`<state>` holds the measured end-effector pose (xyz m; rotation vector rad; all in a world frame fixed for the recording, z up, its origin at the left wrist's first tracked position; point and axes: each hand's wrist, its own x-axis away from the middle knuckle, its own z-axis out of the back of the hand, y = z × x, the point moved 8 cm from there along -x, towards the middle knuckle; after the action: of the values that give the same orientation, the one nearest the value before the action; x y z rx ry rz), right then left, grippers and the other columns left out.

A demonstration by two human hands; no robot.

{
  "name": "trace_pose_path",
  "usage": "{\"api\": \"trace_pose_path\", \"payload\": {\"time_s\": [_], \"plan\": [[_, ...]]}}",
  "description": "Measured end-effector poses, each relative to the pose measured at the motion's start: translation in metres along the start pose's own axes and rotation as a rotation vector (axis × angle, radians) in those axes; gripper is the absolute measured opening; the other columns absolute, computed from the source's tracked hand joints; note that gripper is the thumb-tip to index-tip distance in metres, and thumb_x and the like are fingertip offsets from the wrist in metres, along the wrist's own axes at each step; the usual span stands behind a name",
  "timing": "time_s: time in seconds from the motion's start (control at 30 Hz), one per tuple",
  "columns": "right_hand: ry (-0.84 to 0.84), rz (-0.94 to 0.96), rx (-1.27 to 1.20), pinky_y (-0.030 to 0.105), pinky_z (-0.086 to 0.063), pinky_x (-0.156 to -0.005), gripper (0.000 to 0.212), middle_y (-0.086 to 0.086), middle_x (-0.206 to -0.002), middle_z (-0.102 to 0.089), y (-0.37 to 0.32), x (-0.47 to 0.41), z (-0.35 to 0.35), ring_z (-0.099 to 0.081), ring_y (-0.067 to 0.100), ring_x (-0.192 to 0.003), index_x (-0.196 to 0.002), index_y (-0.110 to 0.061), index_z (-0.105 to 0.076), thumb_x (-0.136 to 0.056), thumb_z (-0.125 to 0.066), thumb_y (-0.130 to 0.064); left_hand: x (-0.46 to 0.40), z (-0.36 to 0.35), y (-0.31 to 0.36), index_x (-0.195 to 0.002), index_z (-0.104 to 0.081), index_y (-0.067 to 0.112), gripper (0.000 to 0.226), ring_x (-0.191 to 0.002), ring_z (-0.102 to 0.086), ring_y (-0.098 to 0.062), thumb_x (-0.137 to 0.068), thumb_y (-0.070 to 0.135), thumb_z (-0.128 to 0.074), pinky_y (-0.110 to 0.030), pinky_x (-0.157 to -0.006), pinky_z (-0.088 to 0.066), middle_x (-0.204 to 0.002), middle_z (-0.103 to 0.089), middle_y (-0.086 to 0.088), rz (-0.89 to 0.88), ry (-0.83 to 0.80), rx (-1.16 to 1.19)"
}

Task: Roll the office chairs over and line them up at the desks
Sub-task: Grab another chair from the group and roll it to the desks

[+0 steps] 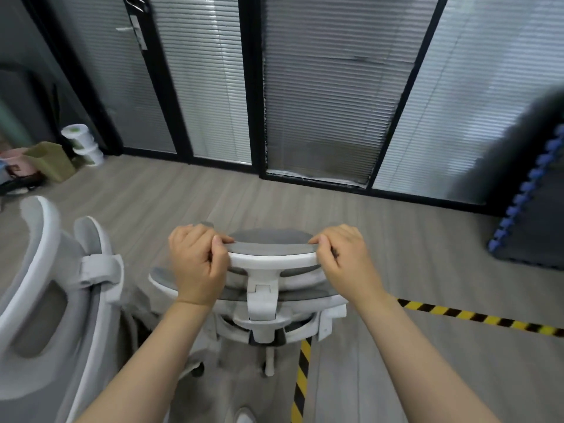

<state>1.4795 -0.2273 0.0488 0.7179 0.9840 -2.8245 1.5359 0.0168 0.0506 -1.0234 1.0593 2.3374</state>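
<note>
A white-framed office chair with grey mesh stands right in front of me, seen from behind and above. Its headrest (270, 250) is at the centre of the view. My left hand (197, 262) grips the headrest's left end, fingers curled over the top and thumb on the near edge. My right hand (346, 259) grips the right end the same way. A second white and grey office chair (52, 297) stands close on the left, its back almost touching the first chair's side. No desk is in view.
A glass partition with black frames and shut blinds (320, 102) runs across ahead, beyond grey wood-look floor. Yellow-black hazard tape (476, 315) crosses the floor at right and below the chair. Paper rolls (82, 145) and bags sit far left. A dark mat with blue edging (528, 190) leans at right.
</note>
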Motion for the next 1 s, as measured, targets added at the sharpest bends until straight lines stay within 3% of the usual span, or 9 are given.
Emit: {"api": "trace_pose_path", "payload": {"time_s": [0.17,0.4,0.63,0.93,1.0], "plan": [[0.087,-0.04,-0.008,0.016,-0.035,-0.083,0.039,-0.018,-0.072,-0.051,0.018,0.064,0.055,-0.05,0.005,-0.075,-0.078,-0.013,-0.066,-0.095,-0.034,-0.025,0.038,-0.005,0.067,-0.06,-0.067,0.012,0.04,-0.062,-0.047,-0.023,-0.089,0.015,-0.039,-0.04,-0.07,-0.034,-0.061,-0.048,0.009,-0.053,0.003,0.053],[0.247,-0.139,0.053,0.022,-0.035,-0.076,0.035,-0.013,-0.069,-0.048,0.043,0.156,0.131,-0.045,0.008,-0.072,-0.074,-0.013,-0.062,-0.094,-0.035,-0.02,0.087,-0.016,0.157,-0.06,-0.067,0.013,0.042,-0.062,-0.046,-0.021,-0.09,0.017,-0.038,-0.038,-0.071,-0.032,-0.062,-0.047,0.012,-0.135,-0.051,0.167],[0.37,-0.273,0.117,0.031,-0.039,-0.075,0.036,-0.004,-0.066,-0.053,0.054,0.244,0.196,-0.05,0.018,-0.071,-0.072,-0.01,-0.061,-0.095,-0.035,-0.021,0.124,-0.035,0.231,-0.06,-0.069,0.011,0.042,-0.06,-0.046,-0.021,-0.089,0.016,-0.039,-0.038,-0.071,-0.032,-0.056,-0.05,0.004,-0.207,-0.142,0.303],[0.568,-0.462,0.275,0.015,-0.032,-0.076,0.037,-0.018,-0.067,-0.044,0.054,0.358,0.268,-0.044,0.006,-0.072,-0.069,-0.01,-0.061,-0.093,-0.034,-0.02,0.172,-0.062,0.328,-0.063,-0.071,0.014,0.042,-0.064,-0.049,-0.022,-0.089,0.018,-0.038,-0.039,-0.072,-0.033,-0.063,-0.052,0.01,-0.342,-0.32,0.51],[0.619,-0.515,0.329,0.014,-0.031,-0.077,0.038,-0.014,-0.067,-0.046,0.053,0.385,0.284,-0.042,0.006,-0.071,-0.07,-0.011,-0.062,-0.093,-0.033,-0.02,0.185,-0.067,0.352,-0.063,-0.072,0.014,0.043,-0.062,-0.051,-0.023,-0.09,0.018,-0.038,-0.042,-0.07,-0.036,-0.062,-0.055,0.009,-0.384,-0.357,0.577]]}}
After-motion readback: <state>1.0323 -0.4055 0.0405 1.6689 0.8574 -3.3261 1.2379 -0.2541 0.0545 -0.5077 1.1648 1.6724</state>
